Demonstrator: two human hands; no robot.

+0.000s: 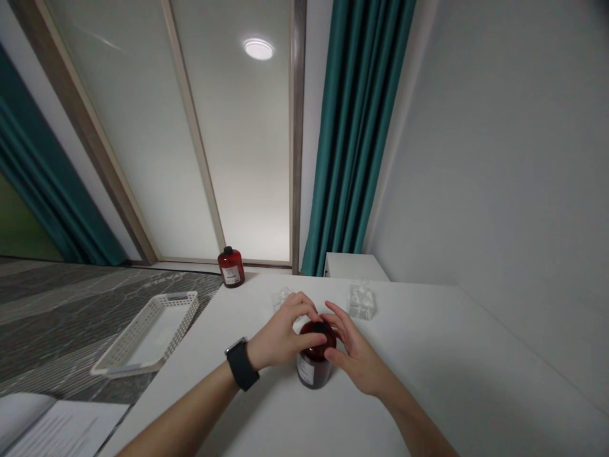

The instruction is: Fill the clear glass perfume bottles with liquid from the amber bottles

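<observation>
A dark red bottle (314,376) with a pale label and a black cap (320,327) stands upright on the white table (266,412). My left hand (283,331), below a black wristwatch, reaches over the bottle's top, its thumb and fingers closed around the cap area. Against the bottle's right side, my right hand (356,357) curves with thumb and fingers around the shoulder. Partly hidden behind my left hand is a clear glass-like object (280,297). Beyond my right hand stands a clear, square-looking bottle or jar (361,301).
Another red bottle (231,269) with a black cap stands at the table's far left corner. A white perforated basket (177,330) lies lower, left of the table. An open booklet (61,428) is at bottom left. Behind the far edge is a white cabinet (354,266); a wall (514,178) rises at right.
</observation>
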